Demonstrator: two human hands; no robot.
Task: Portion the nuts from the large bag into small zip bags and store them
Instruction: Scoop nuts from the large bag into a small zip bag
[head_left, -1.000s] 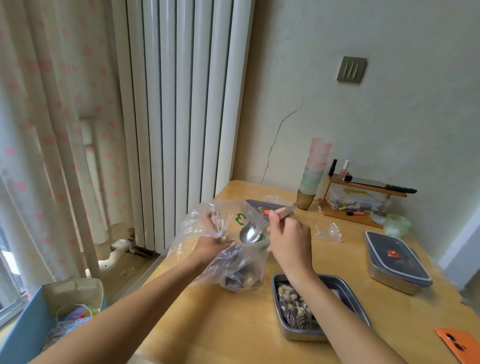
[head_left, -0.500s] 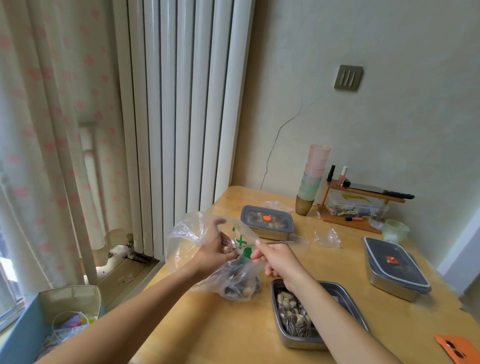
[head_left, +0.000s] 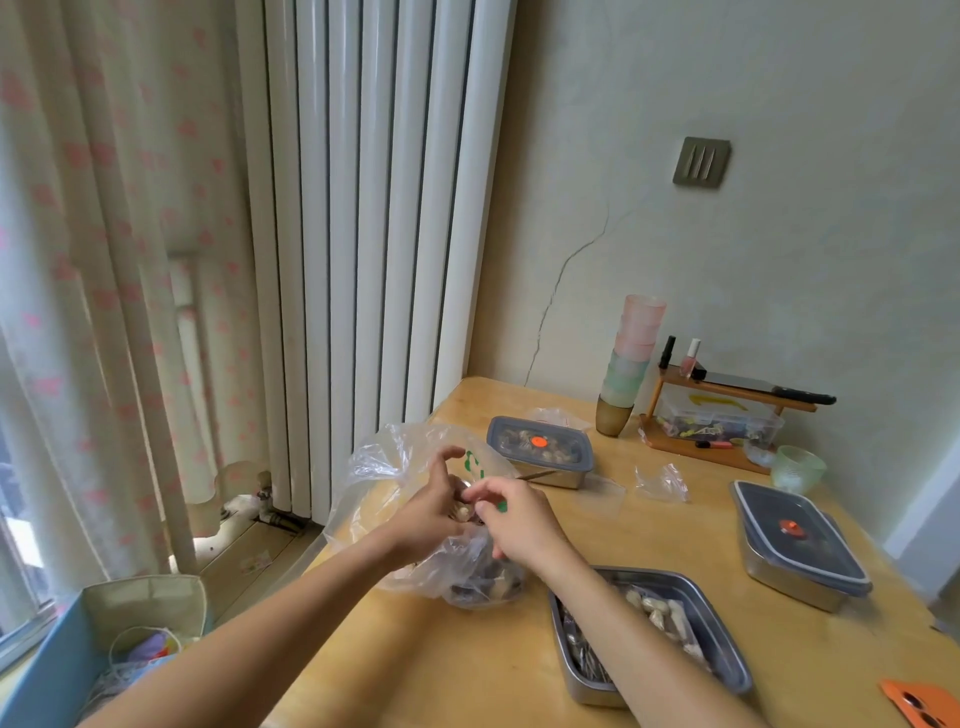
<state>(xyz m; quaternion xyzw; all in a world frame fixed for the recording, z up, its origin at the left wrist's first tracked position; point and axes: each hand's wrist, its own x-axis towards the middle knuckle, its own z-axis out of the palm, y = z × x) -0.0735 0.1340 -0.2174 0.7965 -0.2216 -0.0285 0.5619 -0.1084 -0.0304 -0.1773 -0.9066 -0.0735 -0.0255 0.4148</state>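
Currently left hand (head_left: 428, 517) grips the large bag (head_left: 395, 467) mouth, right hand (head_left: 519, 522) fingers clenched on spoon (head_left: 537, 475); risk: thin film slips, nuts (head_left: 493, 590) scatter over tabletop (head_left: 649, 540).

At the bench's (head_left: 441, 670) far edge we see a stack of pastel cups (head_left: 631, 358) beside a wooden rack (head_left: 696, 442) carrying a knife (head_left: 769, 389) and two bottles (head_left: 691, 357). A green glass bowl (head_left: 797, 467) sits just right of it. An orange case (head_left: 922, 704) lies at the near right corner. Beyond the left edge stands a white radiator (head_left: 374, 208).
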